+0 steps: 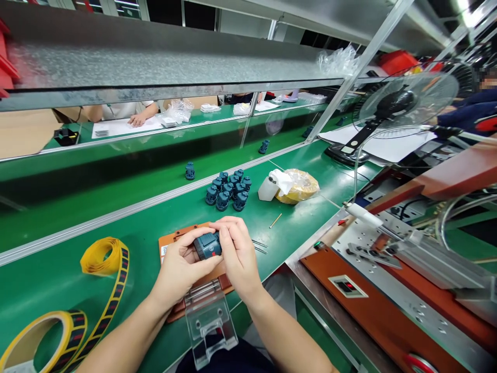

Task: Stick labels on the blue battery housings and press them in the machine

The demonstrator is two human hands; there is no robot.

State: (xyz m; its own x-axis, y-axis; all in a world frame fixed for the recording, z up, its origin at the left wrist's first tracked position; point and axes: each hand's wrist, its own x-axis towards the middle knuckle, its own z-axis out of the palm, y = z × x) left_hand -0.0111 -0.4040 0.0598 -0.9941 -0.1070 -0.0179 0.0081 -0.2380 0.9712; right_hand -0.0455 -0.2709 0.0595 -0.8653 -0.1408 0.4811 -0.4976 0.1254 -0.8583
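My left hand (pixel 180 272) and my right hand (pixel 236 254) both grip a dark blue plastic housing (pixel 207 245), possibly a power-tool battery pack, with fingers wrapped around it. Beneath my hands lies a brown fixture board (pixel 171 243), partly hidden by them. A clear acrylic stand (pixel 209 326) sits at its near edge. Several matching blue housings (pixel 227 190) stand clustered ahead on the green bench, and one more (pixel 190 171) stands apart. To the left lie rolls of yellow-and-black label tape (pixel 104 256).
A white bottle (pixel 268 187) and a yellow bag (pixel 297 186) stand ahead. A metal machine bed (pixel 388 248) fills the right, with a desk fan (pixel 404 101) beyond. A co-worker's hands (pixel 142 120) rest on a far bench, past an overhead metal shelf (pixel 155 62).
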